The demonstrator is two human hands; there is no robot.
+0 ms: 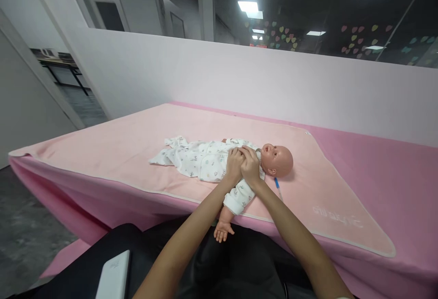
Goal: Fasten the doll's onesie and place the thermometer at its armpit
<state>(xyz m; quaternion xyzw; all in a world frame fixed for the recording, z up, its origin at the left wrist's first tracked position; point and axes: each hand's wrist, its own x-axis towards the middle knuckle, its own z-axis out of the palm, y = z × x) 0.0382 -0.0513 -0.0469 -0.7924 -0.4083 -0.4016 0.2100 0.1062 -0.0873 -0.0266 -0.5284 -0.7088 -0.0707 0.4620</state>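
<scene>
A baby doll (278,159) lies on its back with its bald head to the right. It wears a white patterned baby romper (208,162) whose empty-looking legs stretch to the left. My left hand (234,164) and my right hand (251,165) meet side by side at the upper chest, just below the neck. Fingers of both are curled in and closed on the front of the romper; the pinched spot itself is partly hidden by the knuckles. One doll arm (224,226) hangs past the table edge between my forearms.
A pink blanket (328,185) covers the darker pink table cloth (404,175). Beside the doll's head lies a thin blue-and-white stick (277,185). A white phone-sized slab (114,274) rests at my lap. Behind the table stands a white wall (239,75) with glass above.
</scene>
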